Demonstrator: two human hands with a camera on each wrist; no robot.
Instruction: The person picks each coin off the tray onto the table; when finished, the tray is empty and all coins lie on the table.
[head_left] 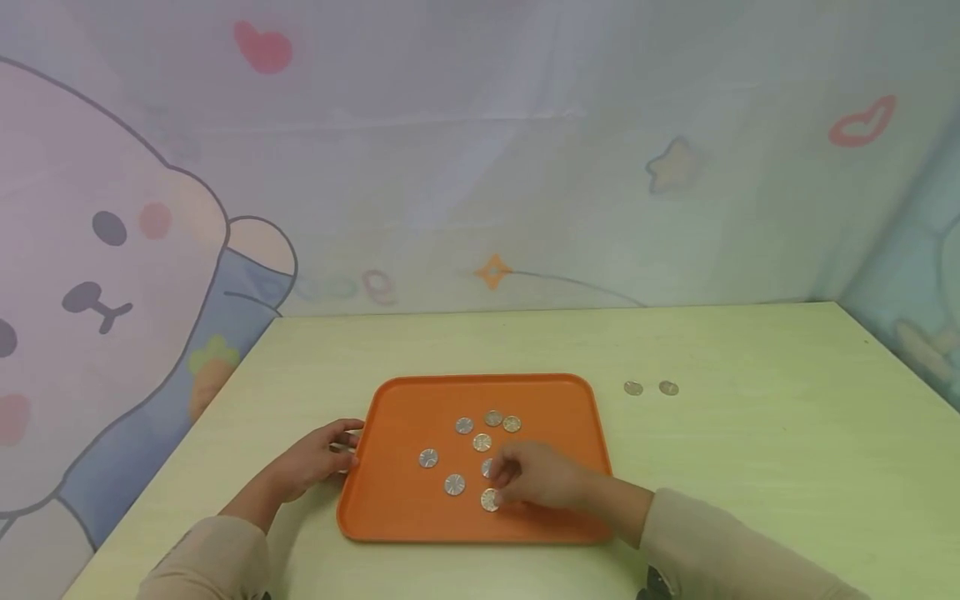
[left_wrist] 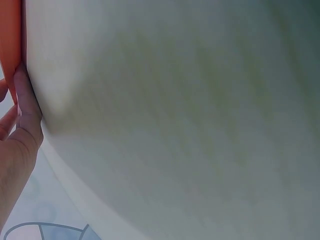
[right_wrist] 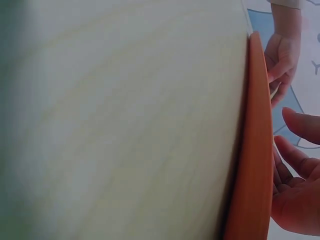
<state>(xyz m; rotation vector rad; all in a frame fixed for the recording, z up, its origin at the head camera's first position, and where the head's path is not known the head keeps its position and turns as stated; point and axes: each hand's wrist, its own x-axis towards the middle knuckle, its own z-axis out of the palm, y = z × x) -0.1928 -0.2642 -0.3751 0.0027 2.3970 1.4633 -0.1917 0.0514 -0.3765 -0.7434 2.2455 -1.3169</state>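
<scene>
An orange tray [head_left: 397,521] lies on the table with several coins on it, among them a silvery coin [head_left: 454,485] and a more golden coin [head_left: 482,442]. My left hand [head_left: 318,457] is at the tray's left side, its fingertips and thumb touching the rim. Over the right half of the tray is my right hand [head_left: 542,477], fingertips right at a coin [head_left: 489,500] near the front. Another coin [head_left: 487,467] is partly hidden behind that hand. In the right wrist view the thumb and forefinger of the right hand [right_wrist: 300,185] stand apart with nothing seen between them.
On the pale table [head_left: 750,467], right of the tray, lie two more coins, a nearer-in coin [head_left: 633,388] and an outer coin [head_left: 668,388]. A printed cloth backdrop [head_left: 450,167] with a bear rises behind the table and along its left side.
</scene>
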